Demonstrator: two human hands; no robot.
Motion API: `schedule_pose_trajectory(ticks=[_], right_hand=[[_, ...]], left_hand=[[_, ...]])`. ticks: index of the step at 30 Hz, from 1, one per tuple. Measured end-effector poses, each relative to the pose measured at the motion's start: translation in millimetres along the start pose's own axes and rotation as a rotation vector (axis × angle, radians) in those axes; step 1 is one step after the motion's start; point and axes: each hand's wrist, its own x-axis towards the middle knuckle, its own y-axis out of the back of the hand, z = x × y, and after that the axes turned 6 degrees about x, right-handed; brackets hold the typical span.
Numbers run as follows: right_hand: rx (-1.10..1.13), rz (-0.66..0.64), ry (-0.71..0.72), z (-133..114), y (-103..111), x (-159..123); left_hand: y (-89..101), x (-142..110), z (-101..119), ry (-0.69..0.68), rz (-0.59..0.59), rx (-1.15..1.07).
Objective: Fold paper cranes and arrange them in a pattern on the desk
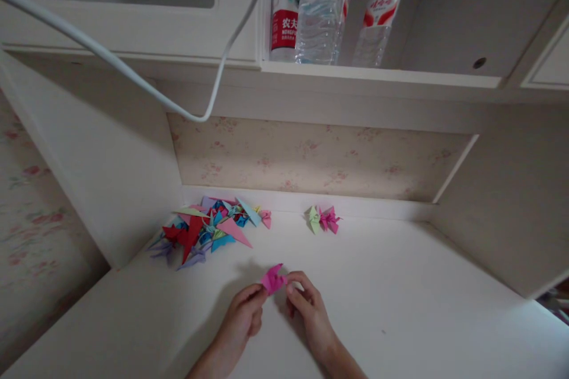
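A small bright pink paper crane (272, 279) is held between my two hands, just above the white desk (391, 284). My left hand (243, 311) pinches its lower left part between thumb and forefinger. At its right tip, the thumb and forefinger of my right hand (310, 307) close together on a small point of paper. Beyond them at the back left lies a heap of colourful folded paper cranes (208, 228). A light green crane (313, 219) and a magenta crane (329, 219) rest side by side at the back.
Above the desk, a white shelf (444, 75) holds plastic water bottles (317, 23). From the upper left a white cable (146, 84) hangs in a loop. Side panels (102, 148) border the desk, and a floral wall (284, 157) stands behind it.
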Motion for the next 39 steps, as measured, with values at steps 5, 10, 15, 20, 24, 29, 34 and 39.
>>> schedule_pose_trajectory(ticks=[5,10,15,20,24,29,34,39], right_hand=[[0.225,0.135,-0.054,0.1,7.9,5.0],[0.255,0.051,-0.129,2.6,5.8,5.3],[0.142,-0.093,-0.084,4.6,4.8,2.3],[0.171,-0.157,-0.116,3.1,6.6,1.7],[0.098,-0.219,-0.081,-0.6,7.1,1.4],[-0.021,-0.282,-0.018,-4.6,2.8,0.7],[-0.134,-0.321,0.027,-11.9,-1.2,0.2],[-0.068,-0.308,-0.035,-8.9,-2.5,-0.9]], left_hand=[[6.1,-5.9,0.6,0.134,-0.129,-0.313],[8.6,-8.6,-1.2,0.312,-0.246,-0.345],[9.8,-7.4,-4.9,0.371,-0.291,-0.300],[10.1,-5.6,-5.7,0.404,-0.236,-0.286],[8.8,-6.2,-1.8,0.433,-0.221,-0.281],[8.6,-8.0,0.6,0.472,-0.265,-0.252],[9.8,-6.4,-0.3,0.482,-0.253,-0.232],[11.0,-5.2,-3.0,0.451,-0.205,-0.265]])
